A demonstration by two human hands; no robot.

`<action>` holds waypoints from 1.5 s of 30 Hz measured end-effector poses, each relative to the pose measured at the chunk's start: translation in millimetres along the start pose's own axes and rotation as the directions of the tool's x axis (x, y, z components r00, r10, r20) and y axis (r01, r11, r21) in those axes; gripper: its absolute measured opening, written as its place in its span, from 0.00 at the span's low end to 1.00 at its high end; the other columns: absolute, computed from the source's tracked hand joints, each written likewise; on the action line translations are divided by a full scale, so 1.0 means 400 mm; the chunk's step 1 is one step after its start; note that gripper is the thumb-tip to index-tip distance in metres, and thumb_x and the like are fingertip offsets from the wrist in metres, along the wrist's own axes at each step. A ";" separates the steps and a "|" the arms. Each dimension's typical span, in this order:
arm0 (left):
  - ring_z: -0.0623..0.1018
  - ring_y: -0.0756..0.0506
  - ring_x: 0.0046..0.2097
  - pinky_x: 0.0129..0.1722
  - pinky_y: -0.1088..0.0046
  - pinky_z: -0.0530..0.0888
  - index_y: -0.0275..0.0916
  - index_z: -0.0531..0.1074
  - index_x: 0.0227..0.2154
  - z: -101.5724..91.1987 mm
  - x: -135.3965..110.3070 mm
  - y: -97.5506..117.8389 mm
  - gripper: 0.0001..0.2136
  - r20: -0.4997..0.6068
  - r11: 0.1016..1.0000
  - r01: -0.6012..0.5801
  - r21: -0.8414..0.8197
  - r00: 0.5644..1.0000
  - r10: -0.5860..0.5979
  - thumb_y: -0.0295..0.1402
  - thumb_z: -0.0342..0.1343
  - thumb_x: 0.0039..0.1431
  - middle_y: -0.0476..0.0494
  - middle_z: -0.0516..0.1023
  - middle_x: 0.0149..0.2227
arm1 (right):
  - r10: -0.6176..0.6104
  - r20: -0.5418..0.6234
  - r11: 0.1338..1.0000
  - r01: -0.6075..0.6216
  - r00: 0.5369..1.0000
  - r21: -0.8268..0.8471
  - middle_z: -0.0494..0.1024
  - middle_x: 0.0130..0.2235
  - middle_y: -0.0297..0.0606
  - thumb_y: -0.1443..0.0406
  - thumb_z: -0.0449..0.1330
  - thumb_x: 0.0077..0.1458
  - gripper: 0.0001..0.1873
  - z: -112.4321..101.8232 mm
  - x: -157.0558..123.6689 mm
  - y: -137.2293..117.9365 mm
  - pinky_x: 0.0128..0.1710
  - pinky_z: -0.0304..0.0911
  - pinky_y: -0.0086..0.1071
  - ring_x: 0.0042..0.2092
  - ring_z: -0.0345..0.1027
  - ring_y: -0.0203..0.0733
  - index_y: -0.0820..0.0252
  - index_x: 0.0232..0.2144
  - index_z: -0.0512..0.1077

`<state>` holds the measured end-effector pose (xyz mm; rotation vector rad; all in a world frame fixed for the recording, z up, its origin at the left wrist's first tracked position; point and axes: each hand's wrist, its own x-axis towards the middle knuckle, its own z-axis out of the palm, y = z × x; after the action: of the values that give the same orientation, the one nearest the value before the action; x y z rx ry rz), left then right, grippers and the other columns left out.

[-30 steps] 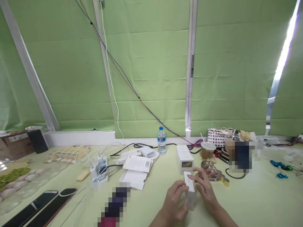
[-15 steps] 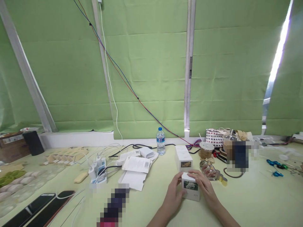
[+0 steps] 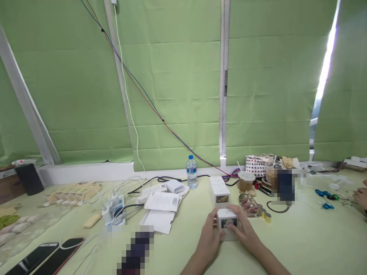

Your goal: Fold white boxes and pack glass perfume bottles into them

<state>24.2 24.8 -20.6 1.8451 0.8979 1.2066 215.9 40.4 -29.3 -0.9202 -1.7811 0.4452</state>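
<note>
Both my hands hold a small white box [image 3: 227, 223] with a picture on its near face, standing on the pale green table [image 3: 301, 244]. My left hand [image 3: 208, 238] wraps its left side, thumb near the top. My right hand [image 3: 246, 233] grips its right side and lower edge. Just behind it lies a longer white box [image 3: 219, 191] of the same kind with a pictured end.
White packaging and leaflets [image 3: 162, 202], chargers with cables [image 3: 114, 210] and a water bottle [image 3: 191, 177] lie to the left. Cups [image 3: 246, 181], a glass dish [image 3: 250, 204] and tools [image 3: 327, 196] are on the right. Phones [image 3: 43, 258] lie front left. Another person's hand [image 3: 361, 196] shows at the right edge.
The box stood on edge with its narrow side up; I turned it so its picture face points at me and closed both hands round it. The view shifted right.
</note>
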 end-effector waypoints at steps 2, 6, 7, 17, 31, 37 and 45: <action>0.73 0.43 0.50 0.52 0.64 0.69 0.42 0.55 0.59 0.003 0.006 -0.008 0.34 -0.008 0.998 0.059 -0.005 0.998 -0.059 0.19 0.53 0.48 0.42 0.71 0.52 | 0.079 0.023 0.997 -0.079 0.997 0.008 0.65 0.58 0.43 0.64 0.61 0.52 0.38 -0.003 0.000 0.005 0.57 0.57 0.42 0.59 0.60 0.49 0.52 0.63 0.50; 0.73 0.43 0.47 0.48 0.67 0.70 0.40 0.67 0.48 0.005 0.016 -0.016 0.27 -0.020 0.991 0.132 0.034 0.991 -0.131 0.17 0.52 0.42 0.44 0.76 0.47 | 0.217 0.103 0.976 -0.219 0.971 0.004 0.71 0.53 0.41 0.72 0.60 0.44 0.46 -0.019 0.011 0.008 0.53 0.60 0.39 0.54 0.66 0.47 0.56 0.63 0.46; 0.74 0.43 0.47 0.48 0.68 0.70 0.40 0.67 0.47 0.004 0.018 -0.017 0.25 -0.034 0.989 0.139 0.050 0.990 -0.137 0.18 0.52 0.42 0.44 0.76 0.46 | 0.228 0.130 0.974 -0.228 0.965 -0.015 0.73 0.51 0.40 0.72 0.59 0.43 0.41 -0.020 0.015 0.009 0.51 0.62 0.38 0.52 0.67 0.47 0.57 0.60 0.53; 0.47 0.40 0.68 0.66 0.68 0.45 0.29 0.42 0.65 0.030 0.078 -0.084 0.43 -0.067 0.965 0.216 0.152 0.976 -0.208 0.23 0.54 0.45 0.34 0.43 0.69 | 0.273 -0.139 0.936 -0.296 0.952 -0.192 0.72 0.47 0.46 0.64 0.56 0.46 0.22 0.025 0.050 0.079 0.52 0.60 0.43 0.52 0.64 0.53 0.61 0.46 0.66; 0.62 0.43 0.63 0.63 0.67 0.57 0.30 0.37 0.66 0.061 0.111 -0.111 0.37 -0.086 0.978 0.156 0.140 0.986 -0.144 0.27 0.47 0.57 0.35 0.57 0.66 | 0.242 -0.153 0.925 -0.276 0.958 -0.261 0.73 0.45 0.47 0.65 0.51 0.52 0.18 0.065 0.051 0.084 0.47 0.65 0.41 0.49 0.68 0.52 0.61 0.46 0.65; 0.46 0.44 0.69 0.67 0.60 0.41 0.33 0.50 0.64 -0.015 0.078 -0.057 0.32 -0.214 0.884 0.091 0.458 0.977 0.011 0.20 0.43 0.55 0.39 0.51 0.68 | 0.078 -0.259 0.941 -0.157 0.963 -0.300 0.67 0.49 0.48 0.60 0.47 0.62 0.17 0.035 0.006 0.023 0.48 0.63 0.45 0.50 0.65 0.51 0.57 0.52 0.57; 0.42 0.32 0.68 0.63 0.41 0.38 0.26 0.55 0.62 -0.354 0.075 0.024 0.32 -0.345 0.240 0.339 0.910 0.938 -0.018 0.13 0.39 0.50 0.25 0.56 0.65 | -0.065 0.116 0.954 0.095 0.991 -0.283 0.75 0.39 0.38 0.68 0.44 0.62 0.13 0.064 -0.018 -0.071 0.32 0.67 0.31 0.30 0.72 0.39 0.53 0.47 0.61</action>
<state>-97.6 74.7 40.0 2.3534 2.3804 0.7113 183.1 19.8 -24.8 -1.0357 -2.0077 0.1861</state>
